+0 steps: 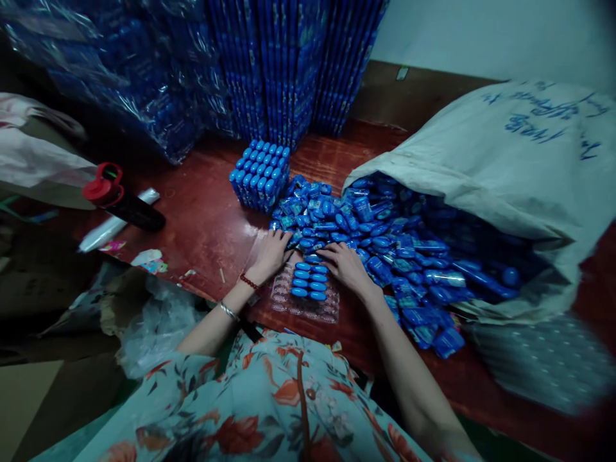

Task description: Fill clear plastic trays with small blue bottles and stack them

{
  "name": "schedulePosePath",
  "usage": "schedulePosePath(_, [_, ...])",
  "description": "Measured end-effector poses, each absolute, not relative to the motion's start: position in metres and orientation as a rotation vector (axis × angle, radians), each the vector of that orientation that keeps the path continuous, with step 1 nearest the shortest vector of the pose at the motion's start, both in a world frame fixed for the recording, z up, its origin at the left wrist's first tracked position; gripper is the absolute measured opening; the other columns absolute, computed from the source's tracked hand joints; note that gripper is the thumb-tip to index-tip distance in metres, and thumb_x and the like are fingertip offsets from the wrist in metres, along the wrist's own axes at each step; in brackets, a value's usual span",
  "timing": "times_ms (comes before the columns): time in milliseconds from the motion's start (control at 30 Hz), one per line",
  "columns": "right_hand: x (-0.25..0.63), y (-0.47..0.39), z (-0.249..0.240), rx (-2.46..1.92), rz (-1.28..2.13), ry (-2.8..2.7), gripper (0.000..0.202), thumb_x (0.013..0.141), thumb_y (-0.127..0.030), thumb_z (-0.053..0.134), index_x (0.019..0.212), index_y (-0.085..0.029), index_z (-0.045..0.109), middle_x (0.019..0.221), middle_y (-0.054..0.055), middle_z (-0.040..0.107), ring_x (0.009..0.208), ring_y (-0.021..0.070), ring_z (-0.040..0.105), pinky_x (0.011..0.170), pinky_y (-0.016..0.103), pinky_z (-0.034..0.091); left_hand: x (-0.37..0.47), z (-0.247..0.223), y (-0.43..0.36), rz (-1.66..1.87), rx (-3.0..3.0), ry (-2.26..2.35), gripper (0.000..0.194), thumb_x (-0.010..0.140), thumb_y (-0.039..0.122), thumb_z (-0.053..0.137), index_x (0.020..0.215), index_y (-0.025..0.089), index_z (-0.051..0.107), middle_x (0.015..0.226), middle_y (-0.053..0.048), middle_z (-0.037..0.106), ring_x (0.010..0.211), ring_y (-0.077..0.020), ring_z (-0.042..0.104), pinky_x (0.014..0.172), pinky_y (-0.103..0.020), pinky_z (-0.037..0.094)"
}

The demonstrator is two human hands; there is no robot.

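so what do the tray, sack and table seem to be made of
Tray: clear, shiny plastic, probably; the table shows through. Sack: matte cloth or woven plastic, given its soft folds. Table: seemingly wood, reddish-brown, with streaky grain and glossy sheen.

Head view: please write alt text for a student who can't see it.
A person's left hand and right hand are at a heap of blue packets, beyond a partly filled clear tray. The heap extends into a white sack at right.
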State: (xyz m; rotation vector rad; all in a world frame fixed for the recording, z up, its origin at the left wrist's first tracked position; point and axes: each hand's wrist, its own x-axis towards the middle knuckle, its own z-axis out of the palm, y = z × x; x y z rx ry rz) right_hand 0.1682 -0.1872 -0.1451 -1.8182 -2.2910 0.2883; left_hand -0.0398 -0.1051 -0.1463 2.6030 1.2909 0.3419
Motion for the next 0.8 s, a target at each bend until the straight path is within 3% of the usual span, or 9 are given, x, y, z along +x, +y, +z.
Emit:
schedulePosePath(100, [0.165, -0.191, -0.141, -1.899, 0.199, -2.403, 0.038, 0.088, -0.022, 0.047, 0.125, -0.020, 0.054, 0.117, 0.010, 0.059, 0.101, 0.0256, 0.048, 0.079, 0.036, 0.038, -0.038, -0.150, -0.105, 0.253, 2.651, 1.299, 0.031, 0.089, 0.020, 0.045, 0.118, 0.014, 0.053, 0.106, -0.015, 0.059, 0.104, -0.0288, 0.052, 0.087, -0.043, 0.042])
schedulePosePath(267, [0.171, -0.228, -0.147, -1.851, 0.253, -2.064, 0.034, 0.094, -0.027, 0.036, 0.121, -0.017, 0.053, 0.107, 0.012, 0.062, 0.097, 0.0241, 0.054, 0.081, 0.037, 0.042, -0.079, -0.159, -0.130, 0.615, 2.276, 1.269, 0.035, 0.091, 0.018, 0.041, 0.127, 0.017, 0.042, 0.111, -0.011, 0.059, 0.099, -0.0208, 0.058, 0.085, -0.035, 0.046])
schedulePosePath(367, [0.182, -0.265, -0.148, -1.811, 0.367, -1.543, 0.028, 0.090, -0.034, 0.046, 0.114, -0.019, 0.053, 0.102, 0.008, 0.063, 0.089, 0.0200, 0.059, 0.077, 0.033, 0.047, -0.113, -0.151, -0.162, 0.743, 2.089, 1.285, 0.023, 0.091, 0.026, 0.046, 0.112, 0.018, 0.050, 0.093, -0.005, 0.060, 0.084, -0.0171, 0.059, 0.076, -0.030, 0.049])
schedulePosePath(467, [0.188, -0.304, -0.142, -1.811, 0.523, -1.208, 0.026, 0.085, -0.038, 0.056, 0.104, -0.020, 0.056, 0.089, 0.004, 0.064, 0.077, 0.0175, 0.062, 0.069, 0.030, 0.050, -0.132, -0.136, -0.198, 0.743, 2.117, 1.187, 0.016, 0.089, 0.028, 0.052, 0.101, 0.019, 0.057, 0.093, -0.005, 0.057, 0.087, -0.0164, 0.057, 0.078, -0.028, 0.049])
schedulePosePath(567, [0.179, -0.327, -0.136, -1.768, 0.684, -1.281, 0.020, 0.083, -0.036, 0.058, 0.095, -0.021, 0.060, 0.086, 0.003, 0.066, 0.077, 0.0174, 0.063, 0.070, 0.030, 0.051, -0.132, -0.128, -0.226, 0.672, 2.155, 1.061, 0.025, 0.092, 0.023, 0.046, 0.115, 0.022, 0.056, 0.103, -0.007, 0.055, 0.095, -0.0158, 0.057, 0.081, -0.028, 0.050])
schedulePosePath(667, [0.156, -0.330, -0.136, -1.706, 0.672, -1.449, 0.018, 0.084, -0.031, 0.058, 0.099, -0.022, 0.060, 0.091, 0.004, 0.067, 0.082, 0.0177, 0.064, 0.075, 0.030, 0.052, -0.117, -0.133, -0.238, 0.650, 2.187, 0.981, 0.034, 0.093, 0.021, 0.044, 0.127, 0.022, 0.045, 0.108, -0.009, 0.057, 0.099, -0.0175, 0.058, 0.084, -0.031, 0.050])
schedulePosePath(800, [0.130, -0.318, -0.141, -1.583, 0.452, -1.665, 0.024, 0.087, -0.019, 0.053, 0.112, -0.022, 0.055, 0.099, 0.006, 0.065, 0.091, 0.0173, 0.062, 0.081, 0.031, 0.052, -0.099, -0.145, -0.232, 0.752, 2.373, 0.902, 0.030, 0.093, 0.018, 0.042, 0.122, 0.020, 0.048, 0.103, -0.009, 0.061, 0.095, -0.0178, 0.059, 0.082, -0.033, 0.052])
